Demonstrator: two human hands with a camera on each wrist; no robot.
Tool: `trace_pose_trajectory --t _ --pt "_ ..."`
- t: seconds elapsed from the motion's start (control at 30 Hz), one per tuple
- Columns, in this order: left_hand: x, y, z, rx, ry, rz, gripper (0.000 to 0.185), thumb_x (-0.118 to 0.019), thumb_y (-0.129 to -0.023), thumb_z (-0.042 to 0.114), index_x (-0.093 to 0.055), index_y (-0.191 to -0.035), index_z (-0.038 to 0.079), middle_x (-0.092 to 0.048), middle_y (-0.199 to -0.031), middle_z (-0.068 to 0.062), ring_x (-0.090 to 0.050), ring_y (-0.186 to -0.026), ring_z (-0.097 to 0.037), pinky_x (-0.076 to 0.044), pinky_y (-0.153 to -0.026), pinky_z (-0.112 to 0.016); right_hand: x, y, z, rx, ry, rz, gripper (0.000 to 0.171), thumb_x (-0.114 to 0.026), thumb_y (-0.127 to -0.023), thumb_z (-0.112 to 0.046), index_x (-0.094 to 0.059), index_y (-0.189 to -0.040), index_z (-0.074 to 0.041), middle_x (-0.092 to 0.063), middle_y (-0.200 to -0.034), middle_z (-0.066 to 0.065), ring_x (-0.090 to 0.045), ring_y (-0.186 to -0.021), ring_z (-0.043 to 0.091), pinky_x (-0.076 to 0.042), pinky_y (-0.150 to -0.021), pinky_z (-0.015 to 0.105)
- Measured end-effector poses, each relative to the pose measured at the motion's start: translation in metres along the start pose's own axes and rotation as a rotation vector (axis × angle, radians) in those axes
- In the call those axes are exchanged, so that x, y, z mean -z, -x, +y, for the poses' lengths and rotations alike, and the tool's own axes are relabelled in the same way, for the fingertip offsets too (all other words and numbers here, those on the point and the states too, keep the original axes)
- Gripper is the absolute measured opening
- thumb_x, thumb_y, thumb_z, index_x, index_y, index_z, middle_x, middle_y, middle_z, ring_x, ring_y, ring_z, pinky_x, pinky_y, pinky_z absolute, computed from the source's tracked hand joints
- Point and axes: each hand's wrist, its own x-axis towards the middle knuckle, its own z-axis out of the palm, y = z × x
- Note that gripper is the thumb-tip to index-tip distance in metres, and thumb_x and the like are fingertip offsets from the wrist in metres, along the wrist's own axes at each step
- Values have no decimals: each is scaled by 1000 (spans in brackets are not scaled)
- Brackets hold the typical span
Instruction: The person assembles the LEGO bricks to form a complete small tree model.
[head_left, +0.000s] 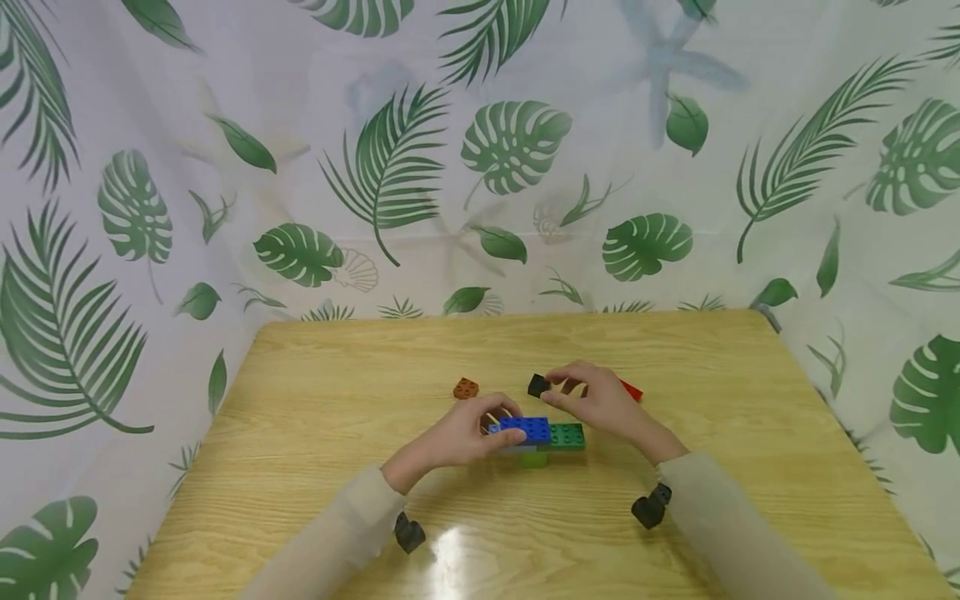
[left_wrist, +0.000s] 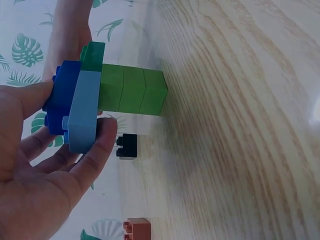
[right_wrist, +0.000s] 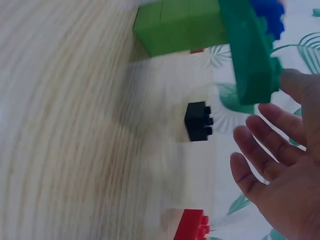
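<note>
Altogether, counts: one built-up block stack [head_left: 536, 437], three loose bricks, two hands.
Stack parts: a blue plate [left_wrist: 62, 97] on a light-blue plate [left_wrist: 85, 110], a dark green plate [right_wrist: 247, 55] beside the blue one, and a column of three lime green bricks [left_wrist: 132, 90] underneath, standing on the bench [head_left: 315, 433].
Loose bricks: a black brick [head_left: 537, 384], a brown brick [head_left: 466, 387] and a red brick [head_left: 632, 390], all lying on the bench behind the stack.
Left hand [head_left: 465, 435]: thumb and fingers clamped on the blue and light-blue end of the stack.
Right hand [head_left: 592, 400]: fingers loosely spread, gripping nothing; one fingertip is at the end of the dark green plate, and the black brick sits just beside the fingertips.
Stack position: near the middle of the bench, between the two hands.
Spacing: brown brick a little left of the black one; red brick partly hidden behind the right hand.
Edges and room: bare wood lies left, right and in front of the stack; the leaf-print curtain [head_left: 480, 167] closes in the far edge and both sides.
Stack look: studded tops, glossy plastic, plates overhanging the narrow lime column.
</note>
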Motion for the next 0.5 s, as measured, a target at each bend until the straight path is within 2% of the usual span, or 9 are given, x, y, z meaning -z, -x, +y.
trace_pose_trajectory --t 0.27,0.5 --pt "-1 -1 0 18 9 -2 32 -66 -106 34 -66 -131 15 -70 -124 -5 -68 -108 -19 -55 -88 -27 -6 -17 20 -7 -2 28 45 -75 -99 -26 -67 -136 -1 -68 -130 20 -67 -107 32 -59 -86 48" --pt "-1 1 1 17 5 -2 31 -65 -106 35 -66 -130 15 -70 -123 -5 -67 -106 -18 -55 -87 -27 -16 -25 33 -22 -3 26 46 -79 -95 -21 -68 -132 4 -69 -121 21 -68 -102 32 -59 -88 46"
